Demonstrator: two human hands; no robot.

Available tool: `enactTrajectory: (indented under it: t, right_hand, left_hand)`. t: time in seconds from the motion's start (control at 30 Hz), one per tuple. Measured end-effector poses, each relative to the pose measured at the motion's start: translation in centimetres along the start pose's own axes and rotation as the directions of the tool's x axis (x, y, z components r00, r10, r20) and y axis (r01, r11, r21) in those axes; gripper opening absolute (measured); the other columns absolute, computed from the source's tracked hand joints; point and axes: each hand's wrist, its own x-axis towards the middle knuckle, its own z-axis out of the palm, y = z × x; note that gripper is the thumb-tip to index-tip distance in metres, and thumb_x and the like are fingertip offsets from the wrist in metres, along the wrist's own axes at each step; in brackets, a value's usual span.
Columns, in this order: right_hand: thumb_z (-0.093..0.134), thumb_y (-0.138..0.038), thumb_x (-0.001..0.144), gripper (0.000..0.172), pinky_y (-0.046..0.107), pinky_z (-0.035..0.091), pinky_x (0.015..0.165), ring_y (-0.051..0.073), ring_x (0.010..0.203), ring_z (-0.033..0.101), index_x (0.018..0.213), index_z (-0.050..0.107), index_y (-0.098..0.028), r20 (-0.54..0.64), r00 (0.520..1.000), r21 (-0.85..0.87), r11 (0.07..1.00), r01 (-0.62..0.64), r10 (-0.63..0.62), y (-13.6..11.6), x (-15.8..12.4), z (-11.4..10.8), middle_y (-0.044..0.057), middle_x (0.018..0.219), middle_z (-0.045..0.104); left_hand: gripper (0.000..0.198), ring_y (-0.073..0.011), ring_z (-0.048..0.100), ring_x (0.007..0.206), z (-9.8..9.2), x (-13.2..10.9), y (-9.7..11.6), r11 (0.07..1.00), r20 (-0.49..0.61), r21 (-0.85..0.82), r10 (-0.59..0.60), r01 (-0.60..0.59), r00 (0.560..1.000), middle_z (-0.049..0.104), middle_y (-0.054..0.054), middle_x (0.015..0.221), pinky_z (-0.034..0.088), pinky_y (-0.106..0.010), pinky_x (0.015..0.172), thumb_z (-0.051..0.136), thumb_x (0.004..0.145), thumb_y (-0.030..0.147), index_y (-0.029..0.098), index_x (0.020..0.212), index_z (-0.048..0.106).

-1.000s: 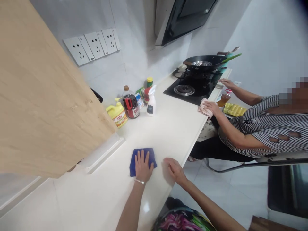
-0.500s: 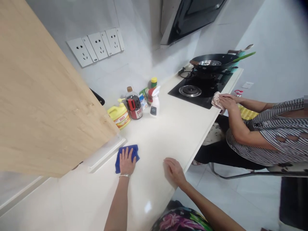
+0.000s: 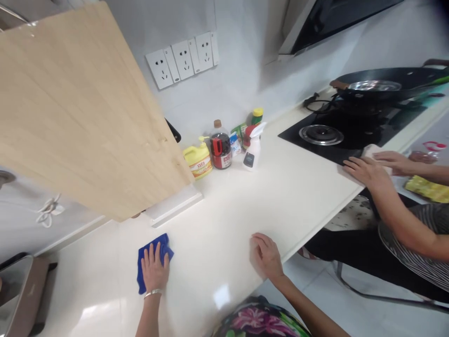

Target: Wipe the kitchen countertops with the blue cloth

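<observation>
My left hand [image 3: 155,271] lies flat on a blue cloth [image 3: 143,255], fingers spread, pressing it to the white countertop [image 3: 210,220]. Part of the cloth is hidden under the palm. Near the counter's front edge rests my right hand [image 3: 268,255], its fingers together and loosely curled, with nothing visible in them. Beyond my hands, by the wall, stand a yellow pump bottle [image 3: 199,163], a large dark sauce bottle [image 3: 220,150] and a white spray bottle [image 3: 251,152].
A wooden board [image 3: 94,117] leans upright at the left, above a white ledge [image 3: 175,208]. A brown-sided container [image 3: 26,295] sits at the lower left. To the right, a co-worker's hands [image 3: 372,168] hold a pale cloth by the black cooktop [image 3: 347,145], where a wok [image 3: 382,84] stands.
My left hand and the blue cloth have slid left and toward me along the counter. The view has turned left. The co-worker's hands have shifted at the cooktop's edge.
</observation>
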Motion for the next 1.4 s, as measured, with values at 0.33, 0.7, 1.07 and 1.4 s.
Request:
enactTrajectory:
  t: [0.33, 0.7, 1.07, 1.4]
  right_hand:
    - [0.045, -0.011, 0.086, 0.034, 0.041, 0.039, 0.096, 0.025, 0.118, 0.052, 0.116, 0.057, -0.021, 0.110, 0.993, -0.031, 0.999, 0.043, -0.039, -0.4, 0.1, -0.8, 0.009, 0.125, 0.059]
    - [0.042, -0.014, 0.092, 0.029, 0.041, 0.037, 0.099, 0.025, 0.123, 0.049, 0.115, 0.058, -0.020, 0.163, 0.986, 0.000, 1.000, 0.028, -0.028, -1.1, 0.5, -1.6, 0.010, 0.127, 0.058]
    - [0.044, -0.018, 0.092, 0.030, 0.040, 0.039, 0.100, 0.023, 0.121, 0.053, 0.117, 0.061, -0.022, 0.113, 0.992, -0.049, 0.997, 0.065, -0.059, -0.1, -0.4, -0.6, 0.007, 0.127, 0.062]
    - [0.041, -0.024, 0.092, 0.031, 0.042, 0.045, 0.099, 0.024, 0.115, 0.058, 0.116, 0.061, -0.020, 0.068, 0.993, -0.115, 0.988, 0.104, -0.097, 1.3, -1.4, 0.8, 0.009, 0.125, 0.063]
  left_hand:
    - [0.061, -0.0331, 0.013, 0.152, -1.6, -13.6, 2.6, 0.995, -0.074, 0.075, 0.068, -0.062, 0.995, 0.027, -0.012, 0.163, 0.026, -0.059, 0.119, 0.037, 0.098, 0.035, 0.021, 0.156, 0.026]
    - [0.072, -0.0380, 0.012, 0.151, -3.1, -14.5, 15.4, 0.888, 0.108, -0.034, 0.460, -0.459, 0.881, 0.012, -0.013, 0.166, 0.028, -0.062, 0.118, 0.050, 0.092, 0.031, 0.022, 0.158, 0.020]
    - [0.079, -0.0399, 0.008, 0.151, -1.4, -11.8, 22.4, 0.733, 0.096, -0.306, 0.659, -0.608, 0.746, 0.003, -0.011, 0.167, 0.025, -0.063, 0.119, 0.047, 0.094, 0.054, 0.024, 0.159, 0.013]
    - [0.076, -0.0346, 0.015, 0.151, -1.5, -12.9, 11.1, 0.769, 0.062, -0.264, 0.616, -0.582, 0.786, 0.011, -0.004, 0.167, 0.031, -0.058, 0.118, 0.055, 0.092, 0.044, 0.033, 0.157, 0.018]
